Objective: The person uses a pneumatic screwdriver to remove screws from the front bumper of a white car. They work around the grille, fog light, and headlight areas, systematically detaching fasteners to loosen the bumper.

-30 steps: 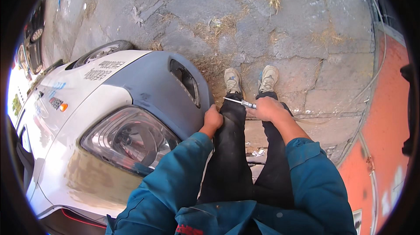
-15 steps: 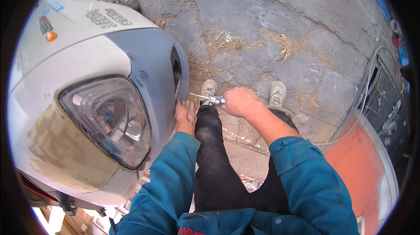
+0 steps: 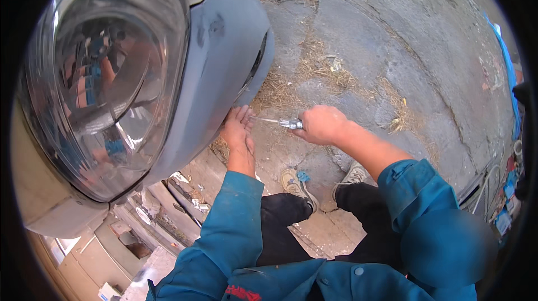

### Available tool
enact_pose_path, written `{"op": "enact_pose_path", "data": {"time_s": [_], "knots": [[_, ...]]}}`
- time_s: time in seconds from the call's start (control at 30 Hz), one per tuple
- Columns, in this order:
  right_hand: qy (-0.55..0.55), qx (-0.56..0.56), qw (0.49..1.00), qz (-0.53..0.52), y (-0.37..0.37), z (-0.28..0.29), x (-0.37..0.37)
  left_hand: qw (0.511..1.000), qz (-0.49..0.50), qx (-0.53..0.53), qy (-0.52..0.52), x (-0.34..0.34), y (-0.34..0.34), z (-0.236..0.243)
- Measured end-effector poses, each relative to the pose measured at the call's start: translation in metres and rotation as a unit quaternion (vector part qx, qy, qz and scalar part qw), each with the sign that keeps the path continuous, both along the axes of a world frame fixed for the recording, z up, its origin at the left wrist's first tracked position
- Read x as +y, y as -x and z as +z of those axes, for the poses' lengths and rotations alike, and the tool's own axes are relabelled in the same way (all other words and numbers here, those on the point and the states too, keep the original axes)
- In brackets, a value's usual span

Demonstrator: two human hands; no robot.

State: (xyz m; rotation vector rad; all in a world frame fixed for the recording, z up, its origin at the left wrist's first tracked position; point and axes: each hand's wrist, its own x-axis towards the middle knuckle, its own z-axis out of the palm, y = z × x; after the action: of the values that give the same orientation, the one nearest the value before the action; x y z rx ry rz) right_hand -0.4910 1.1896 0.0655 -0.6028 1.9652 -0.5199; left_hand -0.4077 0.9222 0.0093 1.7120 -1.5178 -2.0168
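Right hand: The person's right hand (image 3: 325, 124) is closed around the handle of a screwdriver-like tool (image 3: 290, 124), the fist hiding most of the grip.
Tool: It lies between the two hands, metal collar showing just left of the fist, thin shaft pointing left toward the other hand's fingers; whether the tip touches them cannot be told.
Left hand: The left hand (image 3: 237, 127) is raised at the lower edge of a blue-grey bumper (image 3: 218, 49), its fingers extended beside the shaft's tip; whether they grip anything cannot be told.
Sleeves: Teal jacket cuffs sit back from both wrists, and a red marking shows on the jacket front (image 3: 280, 280).
Vehicle: The bumper curves along the left, scuffed with dark marks and cut by a narrow dark slot (image 3: 255, 66) on its right side. A large clear headlight (image 3: 112, 77) fills the far left, throwing back reflections.
Feet: Below the hands, black trousers (image 3: 284, 234) lead to two pale shoes (image 3: 295, 186), with a blue scrap (image 3: 303, 176) at the left one.
Ground: Dry straw (image 3: 325, 71) lies over cracked grey paving (image 3: 364, 26) beyond the hands.
Edges: A blue strip (image 3: 509, 71) runs along the far right; mixed clutter (image 3: 129, 245) sits near left.
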Motion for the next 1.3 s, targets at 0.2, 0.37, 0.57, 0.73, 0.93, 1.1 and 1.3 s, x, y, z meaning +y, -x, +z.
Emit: {"op": "enact_pose_path", "data": {"time_s": [0.2,0.37,0.57,0.73,0.93,1.1,1.3], "knots": [[0.009,0.116,0.99,0.075,0.06,-0.033,-0.024,0.985,0.141,0.082,0.051,0.02,0.015,-0.018],[0.004,0.149,0.984,0.098,0.071,-0.024,-0.038,0.978,0.18,0.081,0.067,0.037,0.027,-0.018],[-0.004,0.145,0.986,0.078,0.064,0.008,-0.007,0.956,0.255,0.13,0.063,0.026,0.011,-0.007],[-0.003,0.184,0.98,0.07,0.077,0.025,-0.014,0.941,0.282,0.18,0.048,0.023,0.03,-0.034],[-0.023,0.205,0.978,0.03,0.049,0.055,-0.014,0.935,0.32,0.135,0.069,0.031,0.04,-0.029],[-0.023,0.173,0.984,0.023,0.032,0.073,-0.004,0.934,0.292,0.174,0.106,0.039,0.029,-0.006],[0.009,0.167,0.986,0.013,0.032,0.079,-0.014,0.933,0.268,0.217,0.101,0.036,0.017,0.013]]}}
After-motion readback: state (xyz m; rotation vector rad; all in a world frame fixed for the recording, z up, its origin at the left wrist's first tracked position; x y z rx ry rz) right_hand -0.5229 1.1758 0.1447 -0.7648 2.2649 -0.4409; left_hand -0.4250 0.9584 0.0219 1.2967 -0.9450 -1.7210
